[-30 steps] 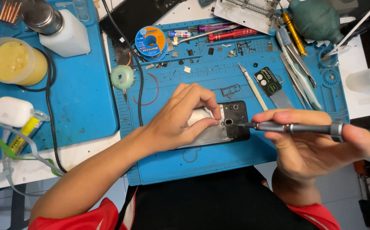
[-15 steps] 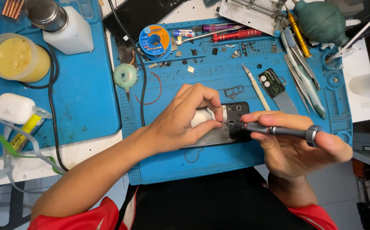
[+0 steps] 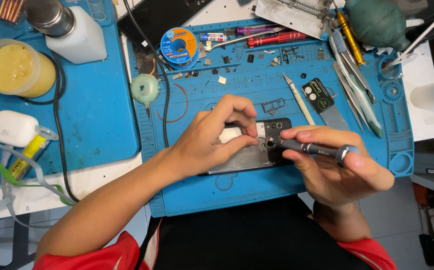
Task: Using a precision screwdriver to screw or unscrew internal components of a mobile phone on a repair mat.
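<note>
Seen from the head camera, the left hand lies curled over an opened phone, fingertips pressing its silver inner plate and holding it flat on the blue work mat. The right hand is closed around a slim grey screwdriver, palm cupped behind its end cap, the tip touching the phone's dark upper end just beside the left fingertips; whether it sits in a screw head is too small to tell.

Beyond the left hand lie a pale green disc and a blue solder spool. Beyond the right hand sit tweezers, a red-handled driver and a green rubber blower. To the outside of the left forearm a second blue mat carries a white bottle, a tub of yellow paste and a white earbud case. The mats cover a white desk; grey floor shows past the right wrist.
</note>
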